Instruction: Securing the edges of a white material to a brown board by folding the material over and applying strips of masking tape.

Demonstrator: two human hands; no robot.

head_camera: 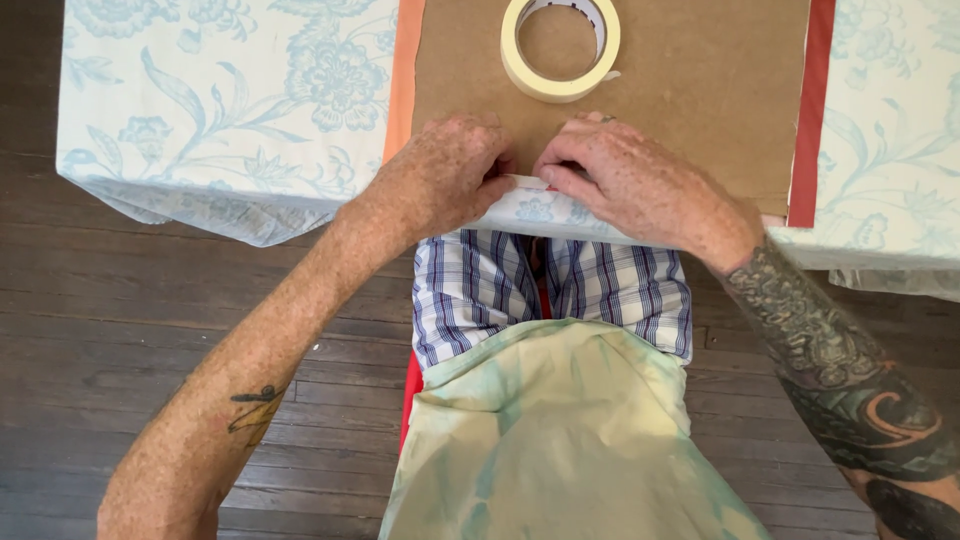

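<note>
A brown cardboard sheet (700, 90) lies on a table covered with a pale blue flowered cloth (220, 90). My left hand (440, 180) and my right hand (630, 180) meet at the sheet's near edge, at the table's front rim. Both have fingers curled, pinching or pressing a small thing there; a tiny red bit shows between the fingertips. What it is stays hidden under the fingers. A roll of cream masking tape (560, 45) lies flat on the cardboard just beyond the hands.
Orange paper (403, 80) sticks out left of the cardboard, a red strip (812, 110) on the right. Below the table edge are my plaid shirt (600, 290) and pale green shorts (550, 430). Dark wooden floor (120, 300) lies on both sides.
</note>
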